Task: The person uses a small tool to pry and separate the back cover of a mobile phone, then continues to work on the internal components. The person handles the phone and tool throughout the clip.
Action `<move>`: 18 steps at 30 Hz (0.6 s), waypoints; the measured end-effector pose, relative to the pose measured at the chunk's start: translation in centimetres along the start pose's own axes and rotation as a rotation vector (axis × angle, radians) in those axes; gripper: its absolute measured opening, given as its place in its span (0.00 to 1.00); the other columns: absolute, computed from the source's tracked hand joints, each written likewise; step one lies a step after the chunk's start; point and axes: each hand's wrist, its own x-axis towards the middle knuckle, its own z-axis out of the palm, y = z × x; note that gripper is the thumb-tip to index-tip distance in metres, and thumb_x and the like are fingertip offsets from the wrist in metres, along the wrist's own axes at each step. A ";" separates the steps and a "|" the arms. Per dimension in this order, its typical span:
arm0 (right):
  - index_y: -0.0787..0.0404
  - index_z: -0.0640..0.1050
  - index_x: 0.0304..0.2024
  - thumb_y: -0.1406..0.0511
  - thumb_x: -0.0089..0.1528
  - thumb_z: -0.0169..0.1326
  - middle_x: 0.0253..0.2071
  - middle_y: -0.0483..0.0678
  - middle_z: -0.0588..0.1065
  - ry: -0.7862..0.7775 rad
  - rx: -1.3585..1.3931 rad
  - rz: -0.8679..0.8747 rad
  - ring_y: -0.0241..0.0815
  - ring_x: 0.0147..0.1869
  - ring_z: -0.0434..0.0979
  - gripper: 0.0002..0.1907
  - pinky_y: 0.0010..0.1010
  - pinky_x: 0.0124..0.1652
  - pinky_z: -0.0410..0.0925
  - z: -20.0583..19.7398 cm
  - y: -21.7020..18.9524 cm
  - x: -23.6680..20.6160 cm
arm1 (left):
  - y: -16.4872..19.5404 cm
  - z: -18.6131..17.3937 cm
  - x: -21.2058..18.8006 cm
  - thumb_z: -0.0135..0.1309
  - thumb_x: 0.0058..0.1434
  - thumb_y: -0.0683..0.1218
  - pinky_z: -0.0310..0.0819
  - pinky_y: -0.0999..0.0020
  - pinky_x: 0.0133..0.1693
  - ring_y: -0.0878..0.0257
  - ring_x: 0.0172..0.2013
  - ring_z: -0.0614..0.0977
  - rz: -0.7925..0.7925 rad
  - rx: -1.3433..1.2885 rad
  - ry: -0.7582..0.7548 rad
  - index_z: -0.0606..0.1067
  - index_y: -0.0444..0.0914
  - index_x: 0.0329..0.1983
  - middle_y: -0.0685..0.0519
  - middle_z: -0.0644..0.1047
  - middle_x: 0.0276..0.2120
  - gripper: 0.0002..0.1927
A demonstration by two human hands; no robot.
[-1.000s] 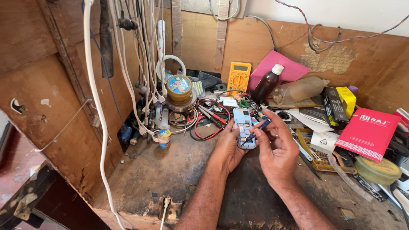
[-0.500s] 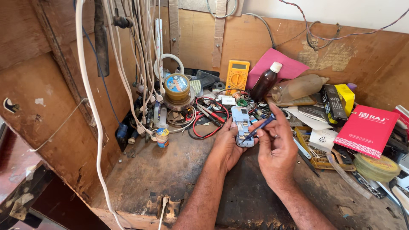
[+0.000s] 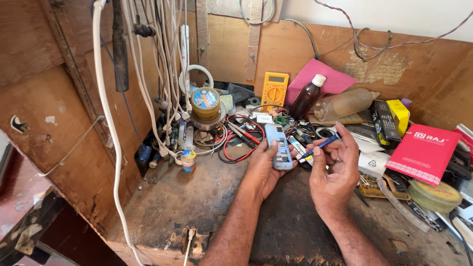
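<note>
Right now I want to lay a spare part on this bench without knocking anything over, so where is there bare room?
Bare wood lies on the bench left of the left hand, in front of the small tub and the hanging white cables. The back and right side are crowded: yellow multimeter, brown bottle, red box.

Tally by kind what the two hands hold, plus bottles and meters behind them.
Phones: 1, pale blue phone in left hand
Screwdrivers: 1, blue screwdriver in right hand
Bottles: 2, brown bottle, clear bottle
Meters: 1, yellow multimeter
Total: 5
</note>
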 end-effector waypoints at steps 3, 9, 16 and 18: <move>0.69 0.59 0.71 0.79 0.69 0.49 0.46 0.54 0.75 0.005 -0.030 0.016 0.39 0.50 0.79 0.28 0.28 0.49 0.75 -0.2 0.2 0.1 | 0.1 0.0 -0.1 0.40 0.72 0.44 0.82 0.50 0.45 0.52 0.49 0.83 0.019 0.052 0.034 0.63 0.41 0.67 0.44 0.77 0.55 0.20; 0.68 0.62 0.69 0.78 0.68 0.51 0.47 0.55 0.75 -0.015 -0.037 0.002 0.39 0.51 0.79 0.27 0.28 0.48 0.75 -0.2 0.2 0.0 | 0.3 0.0 -0.5 0.39 0.73 0.44 0.84 0.47 0.47 0.50 0.48 0.84 0.091 0.020 -0.025 0.62 0.39 0.67 0.41 0.77 0.55 0.20; 0.68 0.62 0.68 0.77 0.68 0.53 0.47 0.54 0.76 -0.053 -0.051 -0.016 0.38 0.50 0.80 0.26 0.27 0.45 0.75 -0.2 0.1 0.0 | 0.5 0.2 -0.6 0.39 0.73 0.43 0.83 0.47 0.47 0.49 0.48 0.83 0.112 0.020 -0.010 0.60 0.40 0.68 0.40 0.76 0.56 0.20; 0.68 0.62 0.68 0.77 0.68 0.53 0.47 0.54 0.76 -0.060 -0.053 -0.017 0.38 0.50 0.80 0.26 0.26 0.45 0.75 -0.2 0.0 0.0 | 0.5 0.3 -0.6 0.39 0.73 0.43 0.83 0.47 0.47 0.48 0.48 0.84 0.114 0.022 -0.003 0.60 0.40 0.68 0.40 0.76 0.56 0.20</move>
